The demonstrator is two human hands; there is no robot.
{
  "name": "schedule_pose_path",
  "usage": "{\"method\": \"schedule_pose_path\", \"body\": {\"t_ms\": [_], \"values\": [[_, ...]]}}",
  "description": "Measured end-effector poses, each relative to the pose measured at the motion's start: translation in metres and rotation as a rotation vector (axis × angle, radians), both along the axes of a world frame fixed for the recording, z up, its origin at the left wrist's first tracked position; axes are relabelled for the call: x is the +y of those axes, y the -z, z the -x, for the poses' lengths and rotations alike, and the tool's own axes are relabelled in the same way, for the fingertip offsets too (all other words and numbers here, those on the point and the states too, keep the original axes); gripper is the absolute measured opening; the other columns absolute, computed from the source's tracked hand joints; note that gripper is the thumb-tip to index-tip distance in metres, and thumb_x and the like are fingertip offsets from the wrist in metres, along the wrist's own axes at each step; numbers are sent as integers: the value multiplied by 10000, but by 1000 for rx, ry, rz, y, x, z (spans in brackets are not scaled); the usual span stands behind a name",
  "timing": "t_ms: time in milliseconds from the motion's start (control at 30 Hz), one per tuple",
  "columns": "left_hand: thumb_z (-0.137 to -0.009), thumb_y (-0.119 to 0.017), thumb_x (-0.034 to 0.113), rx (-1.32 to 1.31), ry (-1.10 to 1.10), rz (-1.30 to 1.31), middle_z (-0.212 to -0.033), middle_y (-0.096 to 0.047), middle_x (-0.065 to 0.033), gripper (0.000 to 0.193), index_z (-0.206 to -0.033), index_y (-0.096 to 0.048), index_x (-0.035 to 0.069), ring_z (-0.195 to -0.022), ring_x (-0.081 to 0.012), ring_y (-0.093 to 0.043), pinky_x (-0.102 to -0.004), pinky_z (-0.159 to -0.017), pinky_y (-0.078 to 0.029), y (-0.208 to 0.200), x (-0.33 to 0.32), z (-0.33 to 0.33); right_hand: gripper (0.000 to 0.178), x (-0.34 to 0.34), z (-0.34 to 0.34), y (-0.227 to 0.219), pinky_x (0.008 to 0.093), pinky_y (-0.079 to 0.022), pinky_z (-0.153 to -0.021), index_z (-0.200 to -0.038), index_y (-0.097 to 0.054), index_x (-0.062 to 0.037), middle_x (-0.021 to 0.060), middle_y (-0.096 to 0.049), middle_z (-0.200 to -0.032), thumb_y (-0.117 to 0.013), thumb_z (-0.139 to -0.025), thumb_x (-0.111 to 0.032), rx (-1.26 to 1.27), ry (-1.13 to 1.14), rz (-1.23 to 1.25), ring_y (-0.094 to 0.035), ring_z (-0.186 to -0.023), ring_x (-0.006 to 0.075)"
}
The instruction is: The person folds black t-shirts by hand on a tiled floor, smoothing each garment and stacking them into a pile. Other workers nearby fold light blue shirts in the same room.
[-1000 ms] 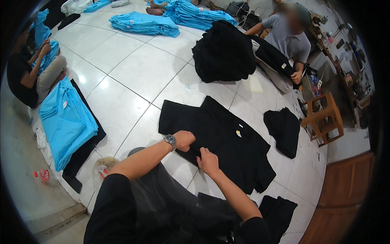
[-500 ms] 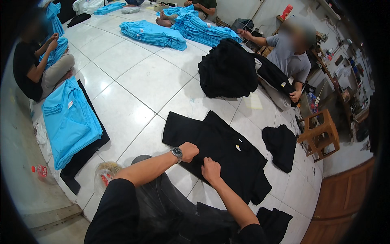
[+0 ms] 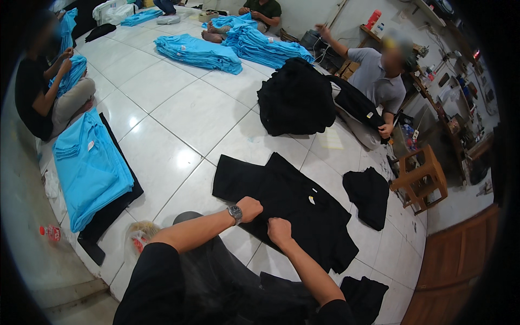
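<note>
On the white tile floor [image 3: 173, 122] before me, a black shirt [image 3: 295, 216] lies spread flat. My left hand [image 3: 250, 209], watch [image 3: 235, 214] at the wrist, and right hand [image 3: 279, 231] are curled at its near edge; whether they pinch the cloth, I cannot tell. Folded black cloth [image 3: 367, 198] lies to its right, blue shirts [image 3: 93, 176] well apart to the left.

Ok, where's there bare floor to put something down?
The widest bare floor lies between the blue shirts on the left and the black shirt in front of you. A smaller patch separates that shirt from the black pile beyond. It's tighter on the right, where a black cloth lies near the brown stool.
</note>
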State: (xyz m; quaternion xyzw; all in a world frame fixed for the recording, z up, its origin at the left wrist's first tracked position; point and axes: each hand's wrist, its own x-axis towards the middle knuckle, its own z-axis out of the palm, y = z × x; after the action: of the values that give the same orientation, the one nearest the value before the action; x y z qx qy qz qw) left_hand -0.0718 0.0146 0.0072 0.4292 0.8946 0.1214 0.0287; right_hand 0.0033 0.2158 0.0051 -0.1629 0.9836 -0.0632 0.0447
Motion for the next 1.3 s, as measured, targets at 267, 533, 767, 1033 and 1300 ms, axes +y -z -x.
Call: {"method": "schedule_pose_path", "body": {"t_ms": [267, 533, 767, 1033, 1300], "values": [[-721, -735, 107, 23, 46, -15, -763, -743, -171, 63, -744, -773, 64, -770, -357, -757, -475, -672, -596, 1, -1, -6, 138, -3, -6, 5, 498, -559, -756, -856, -752, -57, 159, -751, -908, -625, -837, -106, -12, -27, -125, -751, -864, 332], [-748, -736, 116, 47, 50, 88, -935, -742, -160, 81, -780, -773, 51, -897, -317, -739, -428, -721, -588, 9, -3, -11, 337, -12, -24, 6, 463, -535, -781, -1182, -694, -12, 133, -644, -1048, -660, -948, -252, 42, -8, -187, -663, -995, 304], [-733, -751, 95, 17, 41, 140, -998, -703, -136, 92, -812, -777, 56, -1007, -299, -692, -419, -765, -576, 3, -3, -9, 319, -10, -38, -14, 466, -527, -830, -1149, -733, -40, 130, -646, -1091, -667, -956, -285, -34, 17, -68, -639, -1022, 303], [-777, -786, 132, -144, 288, -57, -1015, -660, -100, 175, -929, -743, 58, -1043, -310, -677, -450, -854, -574, -1, 5, -13, 262, 39, 12, -13, 481, -562, -908, -1152, -719, -31, 177, -671, -1148, -677, -975, -219, 156, 462, 274, -684, -1067, 381], [-830, -759, 145, -348, 372, -50, -996, -667, -97, 169, -984, -759, 76, -1014, -316, -694, -454, -856, -567, 3, 9, -8, 241, 74, 69, 9, 477, -556, -870, -1105, -719, -47, 148, -716, -1050, -694, -978, -250, 44, 478, 197, -697, -1012, 370]]}}
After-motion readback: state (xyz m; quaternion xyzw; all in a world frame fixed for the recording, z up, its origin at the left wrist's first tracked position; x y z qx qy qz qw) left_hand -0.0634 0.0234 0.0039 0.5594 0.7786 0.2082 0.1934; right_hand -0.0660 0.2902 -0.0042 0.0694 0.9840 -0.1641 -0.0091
